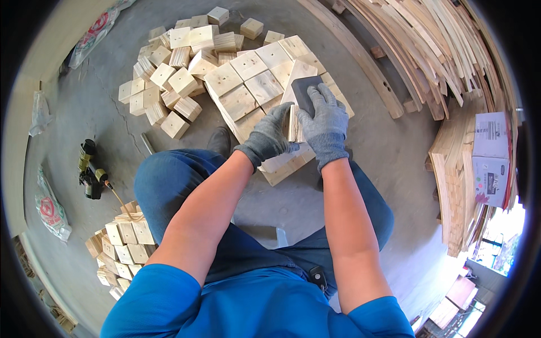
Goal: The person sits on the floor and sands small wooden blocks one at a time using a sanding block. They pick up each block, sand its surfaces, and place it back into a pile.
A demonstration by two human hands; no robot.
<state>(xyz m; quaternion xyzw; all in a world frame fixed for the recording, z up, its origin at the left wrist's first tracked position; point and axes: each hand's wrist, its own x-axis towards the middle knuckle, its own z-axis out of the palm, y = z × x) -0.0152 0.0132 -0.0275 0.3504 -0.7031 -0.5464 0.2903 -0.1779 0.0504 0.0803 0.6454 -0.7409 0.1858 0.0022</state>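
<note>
My left hand [268, 134], in a grey knit glove, closes around a pale wooden block [294, 127] with a layered edge. My right hand [327, 119], gloved the same way, is wrapped over a dark grey sanding block [305, 93]. That sanding block rests against the wooden block's upper side; the exact contact is partly hidden by my fingers. Both hands are above a stack of square wooden blocks [239, 102] set in close rows, in front of my knees.
Loose wooden blocks [183, 81] lie heaped beyond the stack at left, with another pile [128, 242] by my left leg. A nail gun with a hose [92, 169] lies on the floor at left. Long boards [417, 50] and a cardboard box [490, 158] are at right.
</note>
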